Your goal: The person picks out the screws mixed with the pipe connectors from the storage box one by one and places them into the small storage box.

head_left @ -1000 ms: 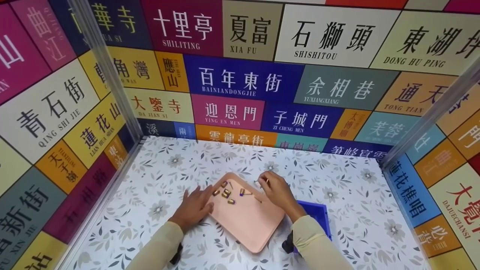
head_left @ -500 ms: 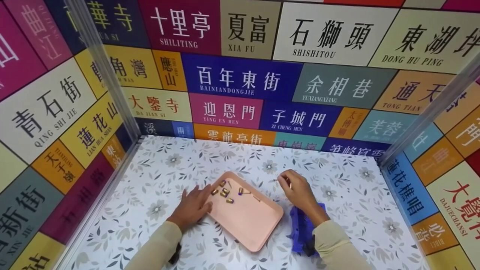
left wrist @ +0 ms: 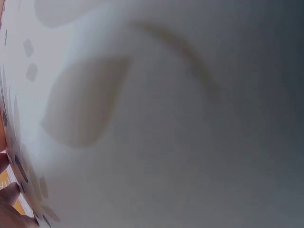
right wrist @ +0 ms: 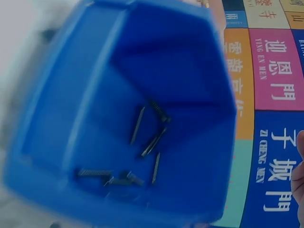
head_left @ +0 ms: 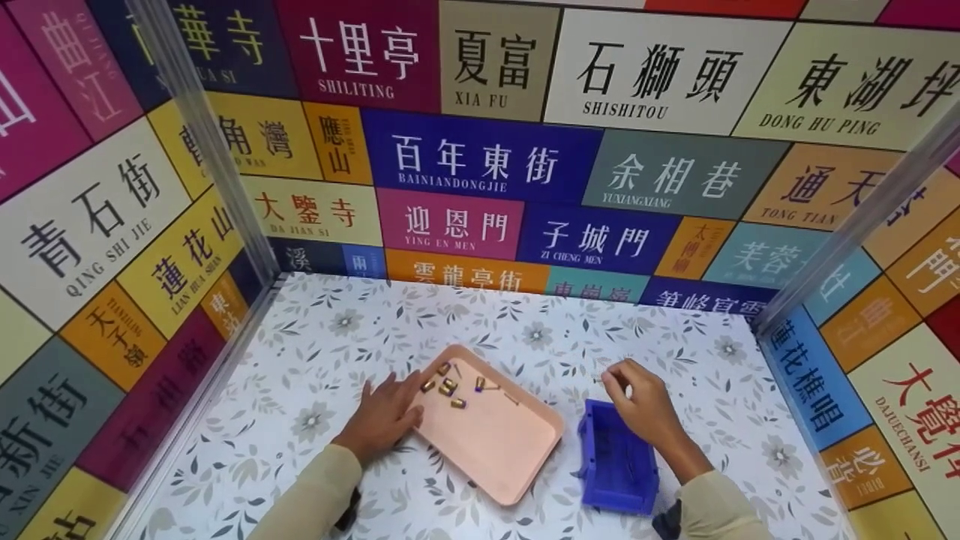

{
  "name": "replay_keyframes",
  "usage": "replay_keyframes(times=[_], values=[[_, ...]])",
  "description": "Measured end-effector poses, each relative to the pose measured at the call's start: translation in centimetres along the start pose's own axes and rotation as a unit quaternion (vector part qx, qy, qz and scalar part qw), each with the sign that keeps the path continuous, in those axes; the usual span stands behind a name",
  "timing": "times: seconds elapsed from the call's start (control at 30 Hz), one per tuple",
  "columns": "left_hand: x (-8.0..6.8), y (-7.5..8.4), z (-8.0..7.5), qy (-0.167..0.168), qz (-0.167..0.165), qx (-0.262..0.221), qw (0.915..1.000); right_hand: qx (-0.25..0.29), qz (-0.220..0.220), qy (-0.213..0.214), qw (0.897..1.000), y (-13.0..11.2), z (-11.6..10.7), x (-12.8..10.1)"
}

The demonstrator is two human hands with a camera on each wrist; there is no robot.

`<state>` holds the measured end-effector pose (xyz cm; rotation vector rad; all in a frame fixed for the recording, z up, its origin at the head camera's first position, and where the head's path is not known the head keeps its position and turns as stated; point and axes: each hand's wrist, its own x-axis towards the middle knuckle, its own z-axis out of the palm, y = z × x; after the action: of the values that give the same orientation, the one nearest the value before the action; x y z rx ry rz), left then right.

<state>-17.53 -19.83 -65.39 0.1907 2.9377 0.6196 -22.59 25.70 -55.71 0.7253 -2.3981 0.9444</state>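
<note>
In the head view the right hand (head_left: 645, 405) sits lower right of centre, fingers curled and pinching what looks like a thin dark screw (head_left: 600, 379), too small to be sure; the open blue plastic bin (head_left: 619, 469) lies directly below it toward the bottom edge, its long axis running up-down in the frame, far nearer this hand than the other. The left hand (head_left: 386, 416) rests with straight fingers on the left rim of the pink rectangular tray (head_left: 499, 450) holding small brass pieces (head_left: 448, 388); only the right wrist view shows the dark screws and springs (right wrist: 149, 142) lying in the bin, while the left wrist view shows only blurred floral worktop (left wrist: 152, 114).
</note>
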Motion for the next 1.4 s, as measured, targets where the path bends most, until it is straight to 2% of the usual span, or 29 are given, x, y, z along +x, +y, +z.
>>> replay_keyframes(times=[0.4,0.6,1.03,1.4], values=[[0.1,-0.1,0.1,0.005,0.009,0.015,0.9998,-0.015,0.003,0.007,1.000,1.1,-2.1,-2.7],[-0.1,-0.3,0.2,0.012,0.023,0.007,0.9996,-0.024,-0.001,0.004,1.000,1.4,-2.7,-3.7],[0.1,-0.3,0.3,0.006,0.003,-0.006,1.0000,-0.031,-0.025,0.007,0.999,1.8,-3.0,-4.5],[-0.1,-0.1,0.1,0.010,0.014,-0.006,0.9998,-0.033,-0.027,0.011,0.999,2.0,-3.0,-4.7]])
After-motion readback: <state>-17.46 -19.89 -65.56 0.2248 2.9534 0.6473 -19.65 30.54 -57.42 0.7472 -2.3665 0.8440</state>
